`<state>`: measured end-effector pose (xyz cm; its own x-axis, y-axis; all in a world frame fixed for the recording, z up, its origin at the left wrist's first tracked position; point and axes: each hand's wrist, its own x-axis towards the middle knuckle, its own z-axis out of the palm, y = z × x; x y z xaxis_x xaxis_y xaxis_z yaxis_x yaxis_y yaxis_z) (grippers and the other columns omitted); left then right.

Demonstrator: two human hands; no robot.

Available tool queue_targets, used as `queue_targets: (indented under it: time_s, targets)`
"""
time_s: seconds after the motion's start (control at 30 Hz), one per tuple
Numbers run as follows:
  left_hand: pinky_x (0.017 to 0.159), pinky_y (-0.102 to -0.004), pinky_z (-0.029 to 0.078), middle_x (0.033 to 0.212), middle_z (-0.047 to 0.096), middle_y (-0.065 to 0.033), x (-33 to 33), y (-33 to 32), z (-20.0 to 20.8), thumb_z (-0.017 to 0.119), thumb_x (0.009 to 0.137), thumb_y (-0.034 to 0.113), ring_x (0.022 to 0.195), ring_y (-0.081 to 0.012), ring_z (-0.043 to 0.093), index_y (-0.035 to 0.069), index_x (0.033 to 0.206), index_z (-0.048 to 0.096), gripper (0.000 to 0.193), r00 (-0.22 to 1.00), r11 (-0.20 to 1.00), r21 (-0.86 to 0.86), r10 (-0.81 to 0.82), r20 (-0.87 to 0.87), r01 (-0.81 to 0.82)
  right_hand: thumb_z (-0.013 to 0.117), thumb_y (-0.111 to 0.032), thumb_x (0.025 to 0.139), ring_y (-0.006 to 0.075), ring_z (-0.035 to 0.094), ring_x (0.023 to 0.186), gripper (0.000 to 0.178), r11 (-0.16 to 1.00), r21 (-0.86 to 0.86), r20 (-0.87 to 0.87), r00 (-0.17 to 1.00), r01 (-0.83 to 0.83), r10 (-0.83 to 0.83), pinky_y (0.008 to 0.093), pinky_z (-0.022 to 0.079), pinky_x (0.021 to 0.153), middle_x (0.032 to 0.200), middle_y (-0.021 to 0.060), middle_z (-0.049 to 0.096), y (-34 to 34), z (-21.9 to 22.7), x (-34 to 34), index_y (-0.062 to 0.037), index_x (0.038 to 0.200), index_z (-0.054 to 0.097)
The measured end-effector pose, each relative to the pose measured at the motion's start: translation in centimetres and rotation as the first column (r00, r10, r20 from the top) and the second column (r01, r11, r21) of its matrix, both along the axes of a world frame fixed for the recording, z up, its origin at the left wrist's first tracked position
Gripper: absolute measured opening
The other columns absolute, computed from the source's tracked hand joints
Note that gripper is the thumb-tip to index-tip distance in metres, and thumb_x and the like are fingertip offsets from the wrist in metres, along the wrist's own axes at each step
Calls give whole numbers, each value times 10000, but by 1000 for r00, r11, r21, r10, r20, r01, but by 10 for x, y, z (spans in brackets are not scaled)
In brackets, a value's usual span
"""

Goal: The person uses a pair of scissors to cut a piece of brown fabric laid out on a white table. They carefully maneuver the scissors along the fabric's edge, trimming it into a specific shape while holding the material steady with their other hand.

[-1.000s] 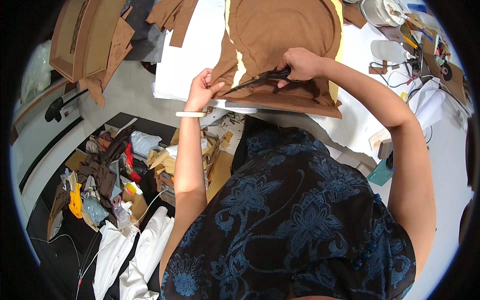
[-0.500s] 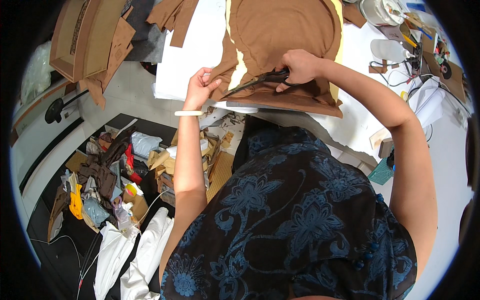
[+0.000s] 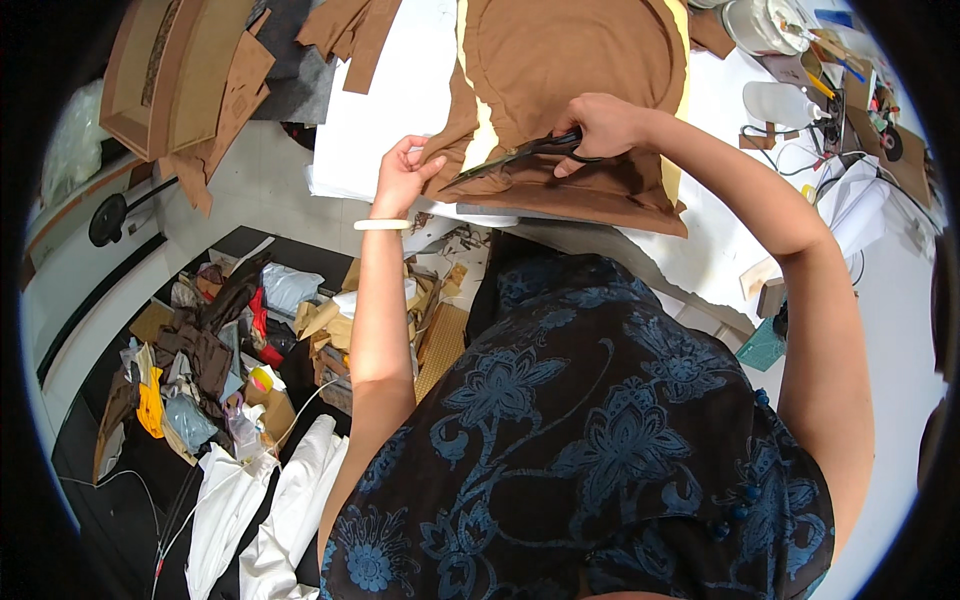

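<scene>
A large brown piece of cloth [image 3: 570, 60] lies over the far side of the white table, with pale yellow strips [image 3: 482, 135] showing along its sides. My right hand [image 3: 602, 128] is closed round the handles of black scissors [image 3: 520, 157]. Their long blades point left across the cloth's near part, the tip close to my left hand [image 3: 405, 176]. That hand pinches the cloth's left edge between thumb and fingers. A wrinkled brown flap lies along the near edge, below the blades.
Brown scraps [image 3: 368, 50] lie at the table's far left, beside a cardboard box [image 3: 190, 80]. To the right stand a white tub [image 3: 755, 25] and a squeeze bottle [image 3: 775, 102] among cables. Below left, a black surface carries piled scraps [image 3: 200, 350] and white cloth [image 3: 290, 510].
My right hand and the scissors have shifted slightly upward in the view. My left hand still pinches the cloth and has moved only a little to the right.
</scene>
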<state>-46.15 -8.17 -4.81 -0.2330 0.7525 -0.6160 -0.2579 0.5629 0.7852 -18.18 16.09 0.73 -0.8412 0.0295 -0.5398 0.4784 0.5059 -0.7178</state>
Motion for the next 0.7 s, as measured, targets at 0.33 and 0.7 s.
queue_targets:
  time_s: [0.33,0.7]
  targets:
    - [810,-256,587,1064,782,-111,2,3,-1,730,932,-62,931,-113,724,24,1129,612,245,1000,1000,-1,12,-20,-12,854,-602,740,384,691,864,574,996,42,-59,995,-74,77,481,522,770,825,170,727,-11,-5,-27,-63,928,792]
    - [848,-273,575,1166,748,-115,-13,19,23,645,964,-79,1011,-143,704,-2,1157,651,207,982,982,59,180,-53,-177,863,-563,731,379,675,747,498,990,122,-266,963,71,-36,475,500,664,744,155,695,-10,23,8,-97,887,785]
